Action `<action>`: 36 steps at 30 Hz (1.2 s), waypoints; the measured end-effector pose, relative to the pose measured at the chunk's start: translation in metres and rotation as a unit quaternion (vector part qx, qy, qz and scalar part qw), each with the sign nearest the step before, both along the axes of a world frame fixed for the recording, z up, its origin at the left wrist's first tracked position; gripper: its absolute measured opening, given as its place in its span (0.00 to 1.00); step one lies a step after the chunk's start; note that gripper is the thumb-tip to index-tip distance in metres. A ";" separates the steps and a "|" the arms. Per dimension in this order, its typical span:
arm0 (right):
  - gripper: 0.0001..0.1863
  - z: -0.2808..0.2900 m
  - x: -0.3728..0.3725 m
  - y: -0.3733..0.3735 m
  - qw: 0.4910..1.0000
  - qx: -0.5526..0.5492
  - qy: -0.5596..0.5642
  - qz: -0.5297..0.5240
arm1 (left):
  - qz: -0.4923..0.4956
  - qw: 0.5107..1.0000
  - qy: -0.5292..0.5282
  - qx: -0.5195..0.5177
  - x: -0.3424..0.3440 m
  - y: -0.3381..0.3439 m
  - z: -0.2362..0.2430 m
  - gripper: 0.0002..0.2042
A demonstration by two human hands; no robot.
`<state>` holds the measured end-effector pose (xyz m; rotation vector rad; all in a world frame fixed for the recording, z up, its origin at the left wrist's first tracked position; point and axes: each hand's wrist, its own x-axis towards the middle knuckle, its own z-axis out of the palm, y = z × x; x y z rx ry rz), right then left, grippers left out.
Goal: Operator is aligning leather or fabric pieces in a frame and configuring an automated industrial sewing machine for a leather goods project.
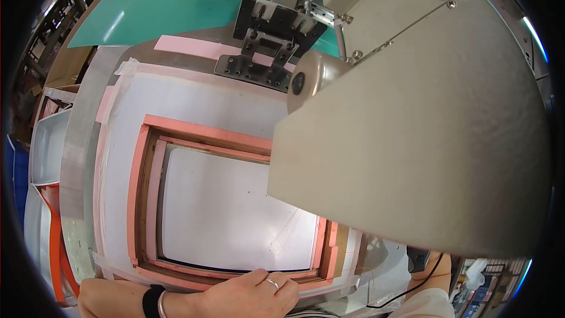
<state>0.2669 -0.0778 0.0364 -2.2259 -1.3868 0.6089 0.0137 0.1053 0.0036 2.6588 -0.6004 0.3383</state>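
My left hand [253, 294] comes in from the lower left, with a ring on one finger and a black band and a bangle at the wrist. Its fingers curl together at the near edge of a rectangular pink-edged frame [209, 126], and the fingertips are hidden. Inside the frame lies a smooth white panel [218, 200]. Around the frame spreads a larger white sheet [120, 182] edged with pink strips and clear tape. My right hand does not show. The large beige machine head [412, 159] covers the frame's right side.
A black metal clamp bracket [253, 70] hangs over the sheet's far edge, beside a round metal part [315, 79]. Behind it lies a green sheet [135, 12]. Grey trays [50, 147] and an orange strip [56, 247] sit at the left. A black cable [412, 288] loops at lower right.
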 end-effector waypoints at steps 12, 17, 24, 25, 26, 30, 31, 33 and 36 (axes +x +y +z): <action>0.11 0.011 -0.007 -0.001 1.000 -0.001 -0.011 0.023 | -0.002 1.000 0.005 -0.009 -0.001 0.003 0.001 0.08; 0.12 0.011 -0.008 -0.001 0.924 -0.093 -0.336 0.157 | -0.005 1.000 0.013 -0.005 -0.002 0.002 0.001 0.08; 0.12 -0.001 -0.005 -0.004 0.959 0.034 -0.245 0.135 | -0.003 1.000 0.009 -0.005 -0.001 0.001 -0.002 0.08; 0.12 0.001 -0.004 -0.001 0.969 0.058 -0.208 0.123 | -0.003 1.000 0.009 -0.007 -0.001 0.001 -0.002 0.08; 0.11 0.003 -0.003 0.001 0.976 0.082 -0.170 0.110 | -0.003 1.000 0.009 -0.010 -0.001 0.001 -0.002 0.08; 0.10 0.001 0.005 -0.002 0.894 0.082 -0.384 0.217 | -0.003 1.000 0.010 -0.011 -0.001 0.002 -0.001 0.08; 0.11 -0.004 0.005 -0.005 0.924 0.097 -0.328 0.172 | -0.003 1.000 0.007 -0.010 -0.001 0.002 -0.001 0.08; 0.11 -0.006 0.004 -0.007 0.948 0.111 -0.270 0.127 | -0.002 1.000 0.004 -0.009 -0.001 0.001 -0.001 0.08; 0.12 -0.003 -0.003 -0.002 0.980 0.089 -0.176 0.030 | -0.001 1.000 0.006 -0.006 -0.001 0.002 -0.002 0.08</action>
